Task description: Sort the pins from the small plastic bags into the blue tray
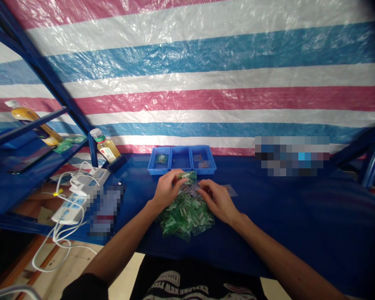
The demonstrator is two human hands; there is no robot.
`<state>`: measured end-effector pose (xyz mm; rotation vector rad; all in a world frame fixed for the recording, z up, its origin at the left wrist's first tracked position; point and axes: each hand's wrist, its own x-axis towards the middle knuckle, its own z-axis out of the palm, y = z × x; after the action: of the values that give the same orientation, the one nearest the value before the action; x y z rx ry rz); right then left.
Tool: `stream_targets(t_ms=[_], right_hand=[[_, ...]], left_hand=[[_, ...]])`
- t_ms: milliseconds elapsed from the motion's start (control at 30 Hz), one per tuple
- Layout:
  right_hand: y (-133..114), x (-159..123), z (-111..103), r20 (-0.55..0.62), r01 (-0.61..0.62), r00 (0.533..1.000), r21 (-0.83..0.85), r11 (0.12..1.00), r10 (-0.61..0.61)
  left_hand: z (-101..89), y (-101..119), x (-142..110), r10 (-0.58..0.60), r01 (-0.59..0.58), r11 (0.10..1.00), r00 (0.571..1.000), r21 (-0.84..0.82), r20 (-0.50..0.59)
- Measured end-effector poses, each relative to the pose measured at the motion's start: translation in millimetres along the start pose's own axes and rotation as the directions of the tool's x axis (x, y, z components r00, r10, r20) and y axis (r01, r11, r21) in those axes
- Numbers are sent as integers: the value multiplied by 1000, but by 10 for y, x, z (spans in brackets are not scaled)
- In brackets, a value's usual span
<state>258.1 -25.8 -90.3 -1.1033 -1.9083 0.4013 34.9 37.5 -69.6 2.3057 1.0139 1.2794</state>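
My left hand (168,188) pinches a small green plastic packet (189,177) between thumb and fingers, above a heap. Facing it, my right hand (218,199) has its fingers curled in at the edge of a small clear packet (192,190); the exact contact is hard to see. Below both hands lies a heap of small green packets (187,218) with pale strips showing in them. Another clear packet (231,190) lies flat just beyond my right hand. Behind the hands stands a blue three-compartment tray (180,168). Its left compartment holds a green packet (161,158), its right one clear packets (201,162).
On the left of the blue table (287,216) lie a white power strip (71,206) with tangled cables and a blurred-out flat object (106,210). A bottle (105,146) stands behind them by the blue metal frame (50,83). Striped sheeting (206,100) hangs behind.
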Motion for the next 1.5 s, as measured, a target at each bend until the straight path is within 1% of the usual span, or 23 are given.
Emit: stream_targets(t_ms=[33, 67, 100, 133, 200, 267, 400, 500, 700, 800, 900, 967, 1067, 1133, 1233, 1300, 1367, 1500], right_hand=[[-6, 3, -7, 6, 6, 1000, -10, 1000, -6], [-10, 7, -13, 12, 15, 1000, -19, 1000, -15], [-14, 9, -18, 15, 25, 1000, -25, 999, -25], [-16, 11, -19, 17, 36, 999, -25, 999, -35], [-16, 10, -17, 23, 55, 998, -14, 998, -55], [-14, 7, -10, 32, 72, 997, -6, 997, -71], [-11, 0, -3, 60, 80, 995, -11, 997, -79], [-17, 5, -7, 69, 86, 994, -17, 996, -84], [-28, 17, -17, 65, 101, 993, -27, 994, -100], [-26, 19, -17, 72, 100, 993, -28, 995, -98], [-10, 22, -6, 75, 95, 993, -36, 995, -92], [2, 24, 1, 73, 96, 993, -42, 994, -93], [-3, 28, -6, 107, 124, 988, -74, 990, -115], [-33, 29, -25, 177, 161, 974, -94, 982, -143], [-102, 27, -53, 295, 213, 938, -82, 974, -180], [-142, 26, -62, 348, 239, 916, -78, 968, -198], [-166, 26, -64, 382, 262, 899, -82, 962, -213], [-179, 38, -79, 430, 309, 866, -58, 949, -256]], left_hand=[[-11, -15, 9, -66, 67, 998, 992, 8, -106], [-27, -33, 21, -126, 130, 992, 971, 2, -205], [-49, -55, 37, -177, 181, 983, 943, -13, -283], [-75, -81, 55, -218, 221, 975, 917, -31, -335], [-133, -148, 90, -282, 277, 959, 885, -67, -371], [-190, -231, 118, -306, 303, 951, 877, -67, -371], [-279, -412, 148, -281, 322, 946, 862, 29, -421], [-323, -522, 152, -251, 338, 931, 867, 136, -430], [-329, -657, 126, -229, 347, 869, 914, 352, -335], [-305, -672, 114, -222, 341, 853, 922, 396, -317], [-291, -622, 118, -215, 330, 851, 929, 408, -303], [-288, -553, 127, -173, 275, 877, 946, 394, -275], [-275, -430, 137, -78, 138, 938, 978, 317, -195], [-254, -355, 136, -30, 60, 968, 992, 243, -124], [-214, -269, 126, 30, -27, 988, 999, 154, -15], [-192, -229, 118, 61, -66, 991, 997, 117, 44], [-178, -201, 112, 83, -91, 991, 993, 94, 81], [-176, -184, 111, 103, -111, 991, 990, 79, 99]])
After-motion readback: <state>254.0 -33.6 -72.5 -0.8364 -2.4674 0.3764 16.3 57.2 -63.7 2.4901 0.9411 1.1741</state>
